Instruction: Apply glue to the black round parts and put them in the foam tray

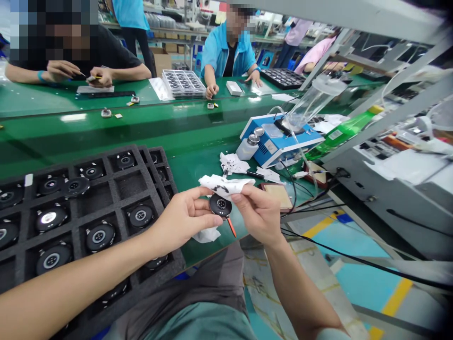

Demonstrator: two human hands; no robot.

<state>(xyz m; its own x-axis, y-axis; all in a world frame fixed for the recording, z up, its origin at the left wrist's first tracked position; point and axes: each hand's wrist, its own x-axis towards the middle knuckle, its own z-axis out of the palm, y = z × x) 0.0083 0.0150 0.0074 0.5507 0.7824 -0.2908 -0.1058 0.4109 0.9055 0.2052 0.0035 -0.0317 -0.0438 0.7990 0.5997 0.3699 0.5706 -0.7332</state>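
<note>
Between the fingers of my left hand (193,210) is a round black smartwatch body (221,205), its sensor side facing up. My right hand (260,212) pinches a white wipe (226,185) with black smudges, held over the top edge of the watch body. Below the watch an orange-red stick (231,226) points down toward the bench edge. Another white wipe (207,234) lies on the bench under my left hand. To my left, a black foam tray (106,198) carries several similar watch bodies in its square pockets, and one (75,187) rests across a divider.
A blue machine (279,141) with a clear cylinder, a pump bottle (247,148) and a green bottle (345,130) stand right of centre. Stained wipes (233,163) lie before it. Cables (293,179) hang off the bench's right side. Co-workers sit across the green belt (141,127).
</note>
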